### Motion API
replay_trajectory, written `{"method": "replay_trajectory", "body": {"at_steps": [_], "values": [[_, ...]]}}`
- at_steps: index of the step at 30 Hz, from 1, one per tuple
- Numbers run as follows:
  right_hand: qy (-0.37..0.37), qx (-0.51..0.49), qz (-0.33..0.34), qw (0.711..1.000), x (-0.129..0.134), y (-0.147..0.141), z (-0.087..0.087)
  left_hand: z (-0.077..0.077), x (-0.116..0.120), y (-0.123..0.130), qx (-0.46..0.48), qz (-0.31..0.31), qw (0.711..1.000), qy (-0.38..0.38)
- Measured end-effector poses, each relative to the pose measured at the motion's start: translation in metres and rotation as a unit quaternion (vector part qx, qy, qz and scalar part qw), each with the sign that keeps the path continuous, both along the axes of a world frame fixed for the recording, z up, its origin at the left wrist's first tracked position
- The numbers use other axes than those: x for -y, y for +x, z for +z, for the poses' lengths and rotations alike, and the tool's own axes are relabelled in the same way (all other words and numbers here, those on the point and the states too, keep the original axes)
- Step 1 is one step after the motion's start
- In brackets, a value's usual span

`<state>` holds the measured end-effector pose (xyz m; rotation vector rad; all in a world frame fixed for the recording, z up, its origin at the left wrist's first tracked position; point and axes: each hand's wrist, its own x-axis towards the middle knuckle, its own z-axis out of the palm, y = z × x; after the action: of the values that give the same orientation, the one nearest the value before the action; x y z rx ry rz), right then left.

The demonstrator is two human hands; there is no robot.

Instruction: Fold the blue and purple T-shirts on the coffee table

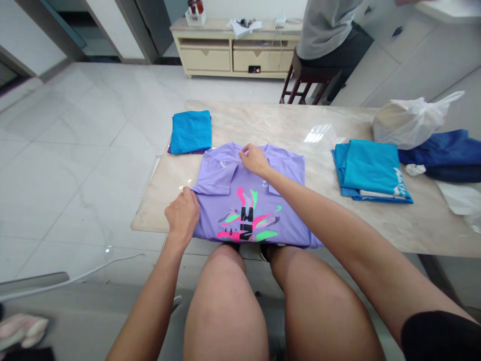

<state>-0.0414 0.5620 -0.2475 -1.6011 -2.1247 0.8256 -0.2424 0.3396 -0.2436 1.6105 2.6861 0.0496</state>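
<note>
A purple T-shirt (210,215) with a pink, green and black print lies at the table's near edge, its sleeves folded inward over the front. My left hand (183,213) is closed on the shirt's left edge, by the folded sleeve. Near the collar, my right hand (254,159) has its fingers pinched at the shirt's upper part, the forearm crossing over the right side. Just beyond the shirt's left shoulder sits a folded blue garment (191,131) with a darker purple layer beneath it.
On the marble-patterned table (263,120), a stack of folded blue shirts (372,168) lies to the right. Behind it are a white plastic bag (409,120) and dark blue cloth (447,155). A person in grey (330,30) sits on a stool (311,75) beyond the table, near a low cabinet (205,57).
</note>
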Motion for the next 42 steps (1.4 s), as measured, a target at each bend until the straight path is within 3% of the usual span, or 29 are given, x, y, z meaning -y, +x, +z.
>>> {"method": "replay_trajectory", "body": {"at_steps": [4, 7, 9, 10, 12, 14, 18, 21, 24, 26, 31, 34, 38, 40, 42], "values": [[0.094, 0.022, -0.010, 0.995, 0.020, 0.058, 0.011, 0.018, 0.006, -0.007, -0.011, -0.010, 1.000, 0.024], [0.172, 0.060, -0.005, 0.983, 0.055, 0.107, 0.005, 0.018, -0.019, -0.009, 0.034, -0.172, 0.980, 0.093], [0.186, 0.095, 0.002, 0.978, 0.082, 0.130, -0.009, 0.008, -0.050, -0.005, 0.094, -0.306, 0.942, 0.104], [0.180, 0.114, 0.009, 0.977, 0.093, 0.137, -0.018, 0.000, -0.067, -0.003, 0.120, -0.342, 0.928, 0.087], [0.154, 0.149, 0.033, 0.976, 0.109, 0.147, -0.037, -0.016, -0.097, 0.002, 0.142, -0.350, 0.925, 0.036], [0.136, 0.172, 0.058, 0.974, 0.115, 0.152, -0.051, -0.030, -0.120, 0.006, 0.137, -0.320, 0.937, 0.009], [0.152, 0.176, 0.099, 0.967, 0.103, 0.164, -0.060, -0.047, -0.141, 0.010, 0.122, -0.281, 0.951, 0.027], [0.163, 0.175, 0.117, 0.964, 0.093, 0.173, -0.058, -0.049, -0.138, 0.018, 0.123, -0.269, 0.954, 0.054], [0.165, 0.183, 0.107, 0.963, 0.096, 0.179, -0.057, -0.048, -0.117, 0.034, 0.116, -0.256, 0.954, 0.108], [0.162, 0.187, 0.095, 0.964, 0.106, 0.185, -0.056, -0.047, -0.097, 0.046, 0.108, -0.276, 0.948, 0.119], [0.168, 0.177, 0.082, 0.966, 0.149, 0.211, -0.053, -0.049, -0.043, 0.071, 0.087, -0.302, 0.947, 0.066], [0.181, 0.170, 0.079, 0.965, 0.172, 0.224, -0.053, -0.049, -0.026, 0.080, 0.080, -0.310, 0.946, 0.048], [0.178, 0.171, 0.076, 0.966, 0.183, 0.231, -0.057, -0.035, -0.037, 0.079, 0.117, -0.338, 0.932, 0.052], [0.181, 0.165, 0.076, 0.967, 0.182, 0.231, -0.059, -0.023, -0.058, 0.071, 0.151, -0.345, 0.923, 0.074], [0.184, 0.157, 0.075, 0.967, 0.180, 0.231, -0.061, -0.012, -0.084, 0.060, 0.156, -0.309, 0.934, 0.093]]}}
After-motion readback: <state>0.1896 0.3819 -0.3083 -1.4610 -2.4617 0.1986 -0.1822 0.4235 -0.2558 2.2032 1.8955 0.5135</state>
